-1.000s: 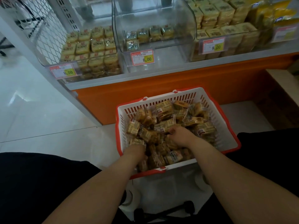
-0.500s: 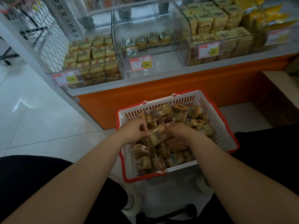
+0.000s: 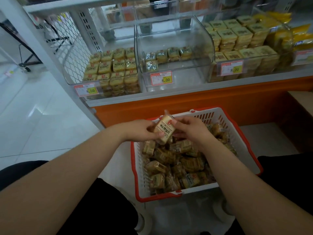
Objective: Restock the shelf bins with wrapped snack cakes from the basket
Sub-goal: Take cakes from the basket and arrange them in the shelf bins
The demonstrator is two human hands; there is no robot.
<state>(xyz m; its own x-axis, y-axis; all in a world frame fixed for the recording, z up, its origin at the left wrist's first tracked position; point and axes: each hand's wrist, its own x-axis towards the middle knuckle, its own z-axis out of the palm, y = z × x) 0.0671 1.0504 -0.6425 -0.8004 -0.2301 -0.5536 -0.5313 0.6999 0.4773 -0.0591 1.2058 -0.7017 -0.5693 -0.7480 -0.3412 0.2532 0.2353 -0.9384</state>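
Observation:
A white basket with a red rim [image 3: 243,146] sits on the floor before me, full of several wrapped snack cakes [image 3: 177,165]. Above its far left corner I hold one wrapped cake [image 3: 164,129], tilted, label up. My left hand [image 3: 142,130] grips its left side and my right hand [image 3: 189,128] grips its right side. On the shelf behind stand three clear bins: the left bin [image 3: 110,72] stacked full, the middle bin [image 3: 174,53] with only a few cakes along its back, the right bin [image 3: 237,53] stacked high.
Price tags reading 8.00 hang on the bin fronts [image 3: 161,78]. An orange shelf base [image 3: 194,106] runs under the bins. White wire mesh and an upright post [image 3: 55,53] close the shelf's left end. Glossy white floor tiles [image 3: 33,116] lie left. My dark-clothed knees flank the basket.
Both hands rose out of the basket's pile, lifting one wrapped cake between them up to the far left rim. The view tilted up toward the shelf bins.

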